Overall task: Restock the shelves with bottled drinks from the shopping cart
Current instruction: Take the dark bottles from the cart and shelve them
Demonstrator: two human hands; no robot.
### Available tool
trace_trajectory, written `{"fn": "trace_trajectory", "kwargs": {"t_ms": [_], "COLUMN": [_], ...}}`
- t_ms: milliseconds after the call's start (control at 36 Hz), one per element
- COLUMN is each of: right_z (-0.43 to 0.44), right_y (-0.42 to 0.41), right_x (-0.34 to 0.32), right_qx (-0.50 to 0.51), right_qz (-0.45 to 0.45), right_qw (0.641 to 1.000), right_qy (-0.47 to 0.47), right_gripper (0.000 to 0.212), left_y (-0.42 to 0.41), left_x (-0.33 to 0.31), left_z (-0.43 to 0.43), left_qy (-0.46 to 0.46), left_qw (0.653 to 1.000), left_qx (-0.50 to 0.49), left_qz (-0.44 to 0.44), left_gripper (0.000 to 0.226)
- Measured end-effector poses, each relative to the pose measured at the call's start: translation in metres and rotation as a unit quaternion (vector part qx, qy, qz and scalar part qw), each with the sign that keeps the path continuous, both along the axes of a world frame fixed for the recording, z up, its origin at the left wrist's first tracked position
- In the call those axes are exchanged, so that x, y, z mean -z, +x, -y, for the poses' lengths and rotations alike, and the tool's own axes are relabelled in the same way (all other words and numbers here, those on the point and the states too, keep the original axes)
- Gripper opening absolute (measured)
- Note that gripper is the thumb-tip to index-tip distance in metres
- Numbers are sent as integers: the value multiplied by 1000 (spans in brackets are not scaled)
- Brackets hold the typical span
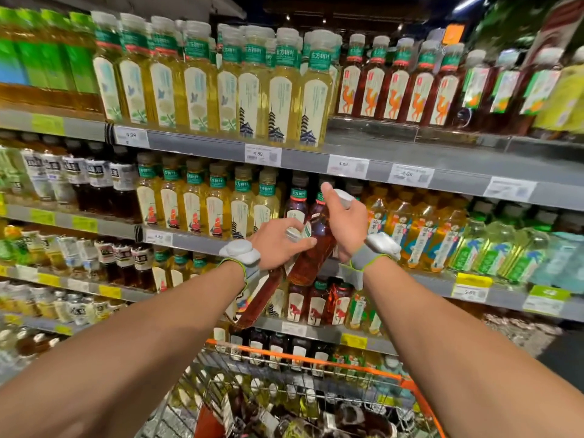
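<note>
Between cart and shelving, at chest height, the right hand (pixel 344 226) is wrapped round the upper part of a red-brown bottle (pixel 313 257), fingers curled about its shoulder, with the white cap (pixel 343 196) showing just above the knuckles. That bottle is tilted: its long axis runs from the cap at upper right down to its base at lower left, so the body hangs below and to the left of the grip.

Just beside it, the left hand (pixel 278 248) clasps the neck of a second bottle (pixel 260 298) of the same colour. This one leans further, its body trailing down and left under the wrist. The two hands nearly touch, and the bottles cross close together.

Directly behind the right hand stands a short row of dark tea bottles (pixel 298 200) on the shelf (pixel 196 242), with yellow teas to either side. That row looks like the matching place. The right hand is the nearer of the two, its cap already level with the necks there, so its bottle probably goes in first: base swung forward and the bottle brought upright.

Below, the shopping cart (pixel 316 361) holds more bottles.
</note>
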State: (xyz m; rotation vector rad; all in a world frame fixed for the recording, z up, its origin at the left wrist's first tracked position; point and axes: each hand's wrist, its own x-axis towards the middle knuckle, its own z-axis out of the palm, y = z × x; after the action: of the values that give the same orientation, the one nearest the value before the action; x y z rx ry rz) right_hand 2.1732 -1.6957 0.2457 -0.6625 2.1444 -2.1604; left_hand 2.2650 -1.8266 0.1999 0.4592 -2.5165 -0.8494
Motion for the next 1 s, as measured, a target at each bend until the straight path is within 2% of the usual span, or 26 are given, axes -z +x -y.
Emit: {"fn": "trace_trajectory", "kwargs": {"t_ms": [56,111,139,194,278,361,444,556,639,722,806,889,1000], "right_z": [-2,-4,-6,-9,-12,-12,-11,-9,-8,-5,0,3,7], "right_y": [0,-2,-2,-5,-10,-17,-20,-21,-24,-25,-26,-28,-31], "right_x": [-4,-6,-7,-8,-8,-3,3,7,7,4,3,2,2], "right_qx": [-56,-104,-124,-144,-124,-65,-16,49,87,114,134,138,138], "right_qz": [45,94,101,78,44,28,-2,-79,-121,-157,-182,-190,-200], "right_qw": [997,988,985,985,991,997,1000,994,985,975,966,964,963], "right_qy": [-28,-63,-61,-46,-31,-23,7,54,93,112,126,124,117], "right_gripper": [35,14,13,18,10,30,45,45,43,44,48,50,49], "left_y": [-3,-5,-6,-9,-9,-12,-15,-13,-15,-16,-13,-12,-11], "left_x": [-3,-5,-6,-6,-7,-7,-10,-14,-11,-10,-15,-20,-26], "left_z": [-2,-4,-4,-3,-5,-6,-6,-8,0,7,7,8,12], "left_qy": [16,54,75,104,148,172,187,198,152,143,121,107,120], "left_qw": [1000,998,996,993,986,982,979,977,985,984,985,989,991], "left_qx": [17,23,26,35,53,37,16,-4,-48,-82,-102,-94,-57], "left_qz": [-8,-30,-41,-52,-56,-65,-78,-71,-64,-69,-68,-50,-35], "left_gripper": [35,24,22,23,26,18,23,23,32,37,31,23,33]}}
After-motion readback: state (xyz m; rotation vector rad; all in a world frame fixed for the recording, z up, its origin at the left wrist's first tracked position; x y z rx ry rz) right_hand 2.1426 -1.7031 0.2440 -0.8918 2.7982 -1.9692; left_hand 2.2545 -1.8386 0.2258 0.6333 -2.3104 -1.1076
